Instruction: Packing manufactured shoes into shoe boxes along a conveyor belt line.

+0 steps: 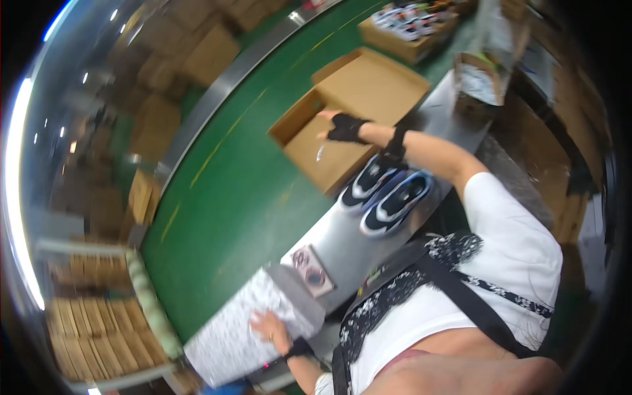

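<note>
Hands: I see my right hand (pixel 345 128), in a black fingerless glove, stretched out over the open cardboard box (pixel 329 135); my left hand (pixel 270 329) lies low in the view on a grey speckled sheet stack (pixel 250 322).
Right grip: fingers spread and loose above the box floor, closed on nothing that I can make out.
Left grip: palm flat, fingers splayed on top of the speckled sheets, pressing rather than clasping.
Box: brown, shallow, lid flap thrown back, resting half on the green belt (pixel 224 197) and half at the edge of the metal surface (pixel 342 243); a small pale item (pixel 320 153) lies inside, too blurred for me to tell what it is.
Shoes: a pair of dark blue and white sneakers (pixel 385 194) sits side by side on the metal surface, just beside the box and under my right forearm.
Farther off: another carton filled with small packages (pixel 411 26) stands beyond the box; brown cartons (pixel 210 52) are stacked across the belt.
</note>
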The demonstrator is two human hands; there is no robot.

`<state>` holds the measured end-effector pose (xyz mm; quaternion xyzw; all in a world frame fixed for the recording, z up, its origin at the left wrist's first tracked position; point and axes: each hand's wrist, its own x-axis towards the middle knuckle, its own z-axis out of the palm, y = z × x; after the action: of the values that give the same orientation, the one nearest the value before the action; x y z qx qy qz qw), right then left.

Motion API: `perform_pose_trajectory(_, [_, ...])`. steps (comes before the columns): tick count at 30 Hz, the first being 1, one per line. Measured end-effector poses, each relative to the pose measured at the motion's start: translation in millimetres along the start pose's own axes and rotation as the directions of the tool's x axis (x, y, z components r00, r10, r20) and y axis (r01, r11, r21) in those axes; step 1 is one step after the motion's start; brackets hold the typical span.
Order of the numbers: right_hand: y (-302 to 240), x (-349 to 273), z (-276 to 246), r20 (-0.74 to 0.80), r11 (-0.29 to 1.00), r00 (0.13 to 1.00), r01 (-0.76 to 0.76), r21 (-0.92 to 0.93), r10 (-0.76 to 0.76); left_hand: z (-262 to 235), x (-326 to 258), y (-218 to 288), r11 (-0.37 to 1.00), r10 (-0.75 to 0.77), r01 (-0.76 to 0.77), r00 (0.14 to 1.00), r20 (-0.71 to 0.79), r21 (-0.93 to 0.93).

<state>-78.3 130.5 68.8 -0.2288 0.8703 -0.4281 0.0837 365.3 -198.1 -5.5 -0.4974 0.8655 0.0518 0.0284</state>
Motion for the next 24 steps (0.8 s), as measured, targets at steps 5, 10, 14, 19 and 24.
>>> perform_pose_trajectory(5, [10,-25,76,0.566,0.892,0.807,0.119,-0.436,0.169,2,5,-37,0.999,0.008,-0.005,0.998,-0.061,0.046])
perform_pose_trajectory(10, [-2,-43,101,0.673,0.831,0.727,0.287,-0.477,0.136,-5,7,-54,0.993,-0.022,0.021,1.000,-0.006,-0.116])
perform_pose_trajectory(14, [2,-43,97,0.695,0.848,0.711,0.302,-0.435,0.103,-10,-13,-2,0.991,-0.126,0.127,0.992,-0.018,0.052])
perform_pose_trajectory(19, [-4,-54,82,0.777,0.803,0.629,0.471,-0.364,-0.016,-26,-22,-34,0.925,-0.071,0.024,0.992,-0.109,-0.380])
perform_pose_trajectory(24, [-39,-82,48,0.723,0.806,0.643,0.553,-0.211,-0.252,-57,-93,-70,0.758,-0.302,0.055,0.913,-0.275,-0.649])
